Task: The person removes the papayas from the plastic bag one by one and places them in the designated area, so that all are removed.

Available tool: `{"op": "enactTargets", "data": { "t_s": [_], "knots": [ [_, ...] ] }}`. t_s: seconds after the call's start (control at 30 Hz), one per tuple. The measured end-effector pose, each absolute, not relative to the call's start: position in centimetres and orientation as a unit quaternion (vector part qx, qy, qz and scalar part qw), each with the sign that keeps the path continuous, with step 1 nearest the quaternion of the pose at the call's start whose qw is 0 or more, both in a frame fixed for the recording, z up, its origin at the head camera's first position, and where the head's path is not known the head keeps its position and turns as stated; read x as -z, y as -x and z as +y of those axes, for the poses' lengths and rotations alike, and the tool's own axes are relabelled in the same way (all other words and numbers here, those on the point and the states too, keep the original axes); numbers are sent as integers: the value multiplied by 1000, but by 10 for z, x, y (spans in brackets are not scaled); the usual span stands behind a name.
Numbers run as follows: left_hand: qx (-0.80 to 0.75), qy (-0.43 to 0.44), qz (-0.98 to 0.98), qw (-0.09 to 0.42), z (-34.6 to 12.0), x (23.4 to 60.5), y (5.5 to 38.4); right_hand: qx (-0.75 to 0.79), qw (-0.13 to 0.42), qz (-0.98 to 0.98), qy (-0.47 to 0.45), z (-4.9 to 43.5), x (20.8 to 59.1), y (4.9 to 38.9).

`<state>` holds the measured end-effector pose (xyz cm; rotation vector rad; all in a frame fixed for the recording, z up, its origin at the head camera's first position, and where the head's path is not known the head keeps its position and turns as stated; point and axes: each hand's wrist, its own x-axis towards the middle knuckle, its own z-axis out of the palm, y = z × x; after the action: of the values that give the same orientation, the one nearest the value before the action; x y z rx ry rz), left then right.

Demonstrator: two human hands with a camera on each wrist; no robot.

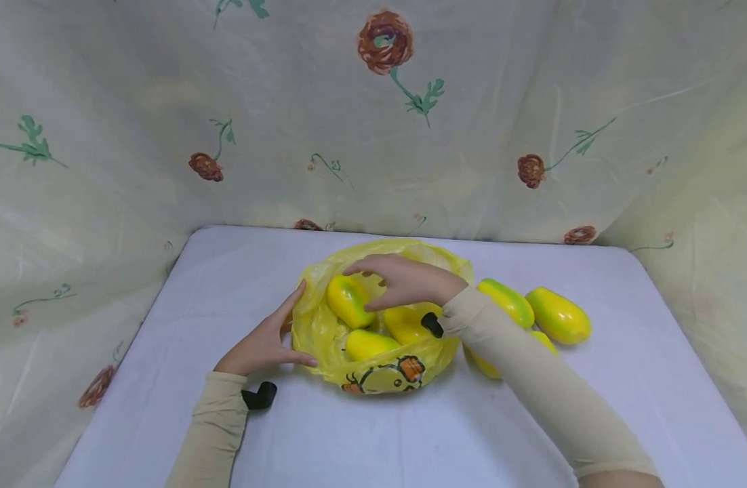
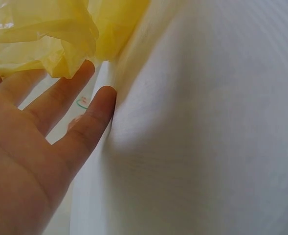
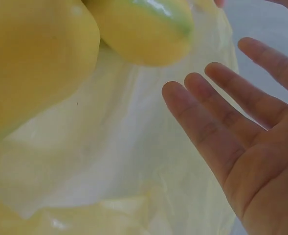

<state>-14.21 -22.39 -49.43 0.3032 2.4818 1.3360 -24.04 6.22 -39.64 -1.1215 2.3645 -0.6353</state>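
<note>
A yellow plastic bag (image 1: 325, 359) with a printed cartoon face stands wide-mouthed on the table. Inside it lie three yellow-green papayas: one at the left (image 1: 348, 301), one in front (image 1: 369, 344) and one partly hidden by my right wrist (image 1: 404, 325). My left hand (image 1: 265, 342) is at the bag's left side, thumb and fingers spread, fingertips at the plastic in the left wrist view. Over the bag's mouth, my right hand (image 1: 404, 279) hovers above the papayas with parted fingers and nothing in it. In the right wrist view its fingers (image 3: 207, 129) extend beside a papaya (image 3: 144, 34).
Several more papayas lie right of the bag, among them one near the sleeve (image 1: 506, 301) and one farther right (image 1: 559, 315); my right forearm partly covers the others. A white cloth covers the table (image 1: 325, 440). Behind hangs a floral curtain (image 1: 276, 102).
</note>
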Motion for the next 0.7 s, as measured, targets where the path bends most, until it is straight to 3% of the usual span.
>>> {"op": "enactTargets", "data": {
  "t_s": [0.7],
  "knots": [
    [-480,-123,855,152,-226,492,142,142,228,882,387,22,416,250]
  ]
}}
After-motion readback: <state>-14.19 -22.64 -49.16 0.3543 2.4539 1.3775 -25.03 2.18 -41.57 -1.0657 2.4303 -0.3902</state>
